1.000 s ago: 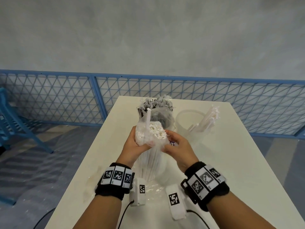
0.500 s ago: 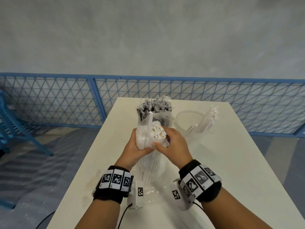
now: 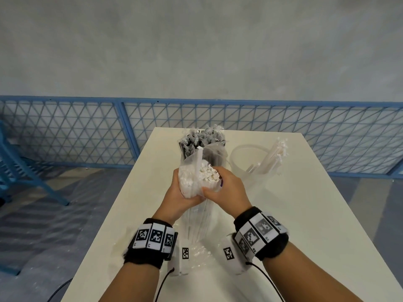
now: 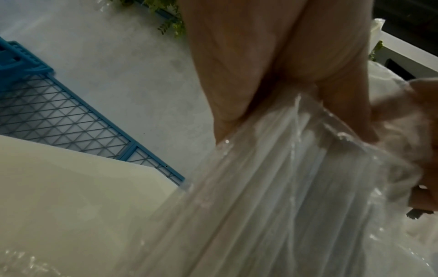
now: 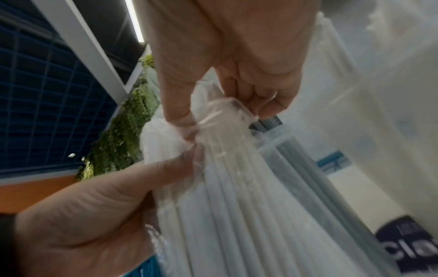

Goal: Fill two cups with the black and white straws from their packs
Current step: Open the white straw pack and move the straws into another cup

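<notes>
Centre of head view: clear plastic pack of white paper-wrapped straws [image 3: 197, 182] stands upright on the white rectangular table [image 3: 305, 214]. Left hand [image 3: 176, 198] wraps the pack's left side, fingers curled round it. Right hand [image 3: 226, 188] pinches the plastic near the open top. One straw [image 3: 198, 159] protrudes above the rest. Behind: clear cup of black straws [image 3: 204, 144]; right of it, clear cup with few white straws [image 3: 257, 162].

text: blurred white letters "CIO" are being shown on a dark label [image 5: 412, 249] at the right wrist view's lower right, remainder unreadable | wristbands [image 3: 259, 234]: only black-and-white square code markers are being displayed, no words | elsewhere: nothing readable
</notes>
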A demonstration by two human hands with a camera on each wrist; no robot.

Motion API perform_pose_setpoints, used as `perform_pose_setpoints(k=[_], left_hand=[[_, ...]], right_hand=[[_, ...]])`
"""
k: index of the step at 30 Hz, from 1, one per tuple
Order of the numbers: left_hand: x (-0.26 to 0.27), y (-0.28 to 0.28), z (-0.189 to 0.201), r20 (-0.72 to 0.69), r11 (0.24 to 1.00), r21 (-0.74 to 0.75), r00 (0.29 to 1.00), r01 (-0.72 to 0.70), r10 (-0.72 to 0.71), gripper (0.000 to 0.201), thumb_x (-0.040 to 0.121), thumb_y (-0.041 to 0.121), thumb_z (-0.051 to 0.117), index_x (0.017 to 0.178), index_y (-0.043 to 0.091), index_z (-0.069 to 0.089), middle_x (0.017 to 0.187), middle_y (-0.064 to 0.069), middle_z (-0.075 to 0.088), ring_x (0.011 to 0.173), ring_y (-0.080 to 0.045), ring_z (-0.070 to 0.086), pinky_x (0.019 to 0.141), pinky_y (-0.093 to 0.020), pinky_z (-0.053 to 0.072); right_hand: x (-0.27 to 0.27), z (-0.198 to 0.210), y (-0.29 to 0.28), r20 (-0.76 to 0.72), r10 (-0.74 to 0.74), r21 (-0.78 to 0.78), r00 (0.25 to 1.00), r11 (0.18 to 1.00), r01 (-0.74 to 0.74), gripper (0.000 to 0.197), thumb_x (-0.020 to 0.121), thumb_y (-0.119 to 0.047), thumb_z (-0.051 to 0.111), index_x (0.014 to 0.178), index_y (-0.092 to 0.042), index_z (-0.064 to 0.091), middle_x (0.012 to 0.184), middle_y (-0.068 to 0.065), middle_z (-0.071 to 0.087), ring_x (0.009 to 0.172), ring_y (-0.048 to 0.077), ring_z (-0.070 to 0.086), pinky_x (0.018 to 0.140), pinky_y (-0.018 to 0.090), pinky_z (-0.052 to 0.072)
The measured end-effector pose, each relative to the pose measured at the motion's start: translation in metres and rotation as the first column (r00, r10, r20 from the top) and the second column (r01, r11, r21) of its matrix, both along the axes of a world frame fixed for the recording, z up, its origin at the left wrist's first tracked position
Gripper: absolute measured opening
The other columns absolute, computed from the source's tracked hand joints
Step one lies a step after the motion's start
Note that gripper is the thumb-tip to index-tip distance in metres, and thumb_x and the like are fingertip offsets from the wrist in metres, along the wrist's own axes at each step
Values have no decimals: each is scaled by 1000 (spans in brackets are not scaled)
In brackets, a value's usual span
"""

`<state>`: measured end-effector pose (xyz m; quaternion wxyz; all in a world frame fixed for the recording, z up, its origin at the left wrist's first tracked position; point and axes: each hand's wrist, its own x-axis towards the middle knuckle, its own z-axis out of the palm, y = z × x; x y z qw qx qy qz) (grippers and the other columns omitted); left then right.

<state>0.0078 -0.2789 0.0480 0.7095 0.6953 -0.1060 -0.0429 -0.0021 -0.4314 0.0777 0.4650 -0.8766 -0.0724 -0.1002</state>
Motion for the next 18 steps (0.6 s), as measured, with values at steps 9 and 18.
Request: perform_pose_setpoints(k=[9, 18], left_hand=[[-2, -3, 1, 14, 999, 30, 1000, 16, -17, 80, 55, 14, 84, 116, 38, 38, 118, 10, 57, 103, 5, 60, 81, -22, 53], [1, -2, -2, 14, 996, 80, 1000, -27, 26, 73, 65, 3, 82, 112, 42, 42, 114, 11, 58, 100, 8, 59, 86, -23, 51]], right_hand=[[-9, -16, 7, 79, -62, 185, 995, 982, 46, 50, 69, -44, 65, 107, -11, 59, 87, -12, 55, 88, 14, 56, 71, 11, 39], [0, 11, 1, 218, -106, 414, 970, 910, 7, 15, 86, -16, 63, 100, -16, 57, 84, -15, 60, 79, -10, 57, 70, 5, 41]])
